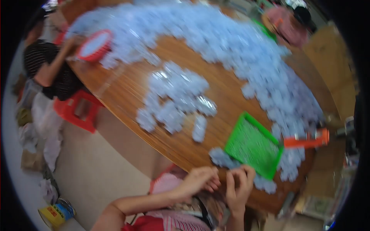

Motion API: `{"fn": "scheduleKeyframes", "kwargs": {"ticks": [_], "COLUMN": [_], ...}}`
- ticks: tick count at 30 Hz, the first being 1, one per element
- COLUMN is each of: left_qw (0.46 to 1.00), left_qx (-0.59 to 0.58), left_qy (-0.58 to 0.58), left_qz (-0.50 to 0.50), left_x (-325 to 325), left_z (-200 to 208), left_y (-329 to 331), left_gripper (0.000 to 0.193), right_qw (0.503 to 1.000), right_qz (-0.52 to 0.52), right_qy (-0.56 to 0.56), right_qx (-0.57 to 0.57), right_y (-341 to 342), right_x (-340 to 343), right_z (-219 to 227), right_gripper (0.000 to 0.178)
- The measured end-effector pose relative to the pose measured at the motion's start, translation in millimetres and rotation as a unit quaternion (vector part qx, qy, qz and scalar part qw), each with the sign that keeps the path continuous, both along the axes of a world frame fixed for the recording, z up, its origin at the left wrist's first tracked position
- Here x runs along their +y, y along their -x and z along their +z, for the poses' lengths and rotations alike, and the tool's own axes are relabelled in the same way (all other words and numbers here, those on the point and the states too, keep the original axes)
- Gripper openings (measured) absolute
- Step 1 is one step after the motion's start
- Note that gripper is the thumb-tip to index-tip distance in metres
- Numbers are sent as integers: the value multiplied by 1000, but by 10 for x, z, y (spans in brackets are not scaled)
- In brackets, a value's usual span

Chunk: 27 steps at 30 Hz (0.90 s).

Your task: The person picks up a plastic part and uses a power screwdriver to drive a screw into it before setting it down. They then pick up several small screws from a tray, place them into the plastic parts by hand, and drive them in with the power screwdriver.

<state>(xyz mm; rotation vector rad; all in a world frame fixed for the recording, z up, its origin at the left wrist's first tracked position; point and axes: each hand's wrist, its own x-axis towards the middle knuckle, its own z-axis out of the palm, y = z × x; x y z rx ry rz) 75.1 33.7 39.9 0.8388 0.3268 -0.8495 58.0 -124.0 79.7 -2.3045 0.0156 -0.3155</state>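
Observation:
My left hand [202,179] is over the table's near edge, its fingers curled in with the tips close together. Beside it on the right, my right hand [239,184] is raised, with thumb and forefinger bent toward each other as in a pinch. A small gap separates the two hands. Whatever they hold, if anything, is too small and blurred to make out. Just beyond my right hand lies a green rectangular tray [234,134] filled with small clear pieces. Clear plastic packets [220,157] poke out at the tray's left side.
Clear bundled packets [173,92] lie mid-table, with one short roll-shaped packet [199,128] nearer me. A long heap of packets [231,42] curves along the far side. An orange tool [308,139] lies right of the tray. People sit far left, by a red basket [105,48], and far right.

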Motion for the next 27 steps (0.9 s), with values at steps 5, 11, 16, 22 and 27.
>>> {"fn": "scheduleKeyframes", "kwargs": {"ticks": [5, 11, 16, 22, 27], "left_qw": [994, 986, 979, 976, 974], "left_qx": [22, 69, 107, 120, 124], "left_qy": [-1, 70, 86, 95, 98], "left_qz": [105, 132, 149, 156, 161], "left_x": [11, -22, 1, 46, 76], "left_z": [-66, -79, -74, -78, -87], "left_y": [-34, -35, -31, -65, -71], "left_gripper": [29, 25, 26, 26, 25], "right_qw": [999, 993, 986, 983, 982], "right_qz": [-29, 1, 30, 40, 69], "right_qy": [12, 103, 143, 163, 167], "right_qx": [-27, -64, -83, -71, -47], "right_y": [-140, -288, -397, -447, -457], "right_x": [-113, -20, 87, 114, 117], "right_z": [-177, -358, -379, -393, -297], "right_gripper": [9, 16, 16, 17, 19]}}
